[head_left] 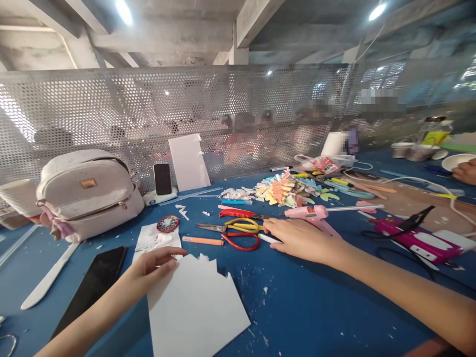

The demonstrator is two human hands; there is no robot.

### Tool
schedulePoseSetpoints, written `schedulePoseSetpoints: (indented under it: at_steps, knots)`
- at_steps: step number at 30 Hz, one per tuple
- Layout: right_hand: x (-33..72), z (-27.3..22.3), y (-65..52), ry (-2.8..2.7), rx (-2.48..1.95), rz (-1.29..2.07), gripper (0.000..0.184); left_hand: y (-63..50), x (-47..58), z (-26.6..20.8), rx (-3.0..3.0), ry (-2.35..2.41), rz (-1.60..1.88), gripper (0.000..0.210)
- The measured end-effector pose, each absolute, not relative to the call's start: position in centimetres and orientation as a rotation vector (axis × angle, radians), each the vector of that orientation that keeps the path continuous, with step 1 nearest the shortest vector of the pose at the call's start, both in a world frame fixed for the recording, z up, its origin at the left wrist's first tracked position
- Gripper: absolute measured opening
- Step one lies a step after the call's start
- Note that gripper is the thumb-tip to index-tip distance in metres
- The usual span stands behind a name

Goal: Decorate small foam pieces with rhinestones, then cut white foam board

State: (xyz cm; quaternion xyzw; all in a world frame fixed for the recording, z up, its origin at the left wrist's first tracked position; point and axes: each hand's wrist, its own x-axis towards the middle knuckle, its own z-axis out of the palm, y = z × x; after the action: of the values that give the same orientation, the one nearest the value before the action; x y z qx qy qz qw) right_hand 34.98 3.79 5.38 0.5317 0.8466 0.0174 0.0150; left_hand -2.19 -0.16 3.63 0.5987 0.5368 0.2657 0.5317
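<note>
A white sheet with a jagged, cut upper edge lies in front of me on the blue table. At its upper left corner my left hand is closed, thumb on top. My right hand reaches over the table, fingers apart, at the yellow-handled scissors. A white pen-like stick lies under its fingers; I see no firm grip. Close by are red-handled scissors, a red cutter-like tool and an orange marker. A pink glue gun lies just beyond my right hand.
Paper scraps are heaped behind the tools. At left are a pale backpack, a black phone-like slab and a white plastic knife. A magenta power strip with cables lies right. Another person's hand shows far right.
</note>
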Motion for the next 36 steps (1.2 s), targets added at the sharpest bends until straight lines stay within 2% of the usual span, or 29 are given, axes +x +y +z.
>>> schedulePoseSetpoints:
  at_steps: [6,10,15,17,21,30,36]
  knots:
    - [36.3,4.1,3.2,2.629,1.66,0.13,0.019,0.0,-2.3,3.8,1.436,1.27,0.72,0.043]
    - [34.6,5.5,4.0,2.626,1.62,0.282,0.012,0.8,-2.6,2.7,1.474,1.178,0.751,0.043]
    - [31.2,5.6,7.7,2.631,1.634,0.342,0.016,1.0,-1.7,2.9,1.536,1.16,0.805,0.036]
    - [30.1,5.2,9.5,2.631,1.622,0.325,0.014,0.8,-1.2,3.4,1.541,1.172,0.811,0.035]
    - [28.9,5.0,11.6,2.634,1.615,0.259,0.023,0.4,-0.9,4.2,1.529,1.175,0.786,0.038]
    - [29.0,5.6,13.2,2.571,1.592,0.018,0.032,0.5,-0.8,3.7,1.455,1.174,0.8,0.046]
    - [28.8,5.8,13.1,2.597,1.585,0.003,0.036,0.3,-0.7,3.9,1.459,1.147,0.861,0.041]
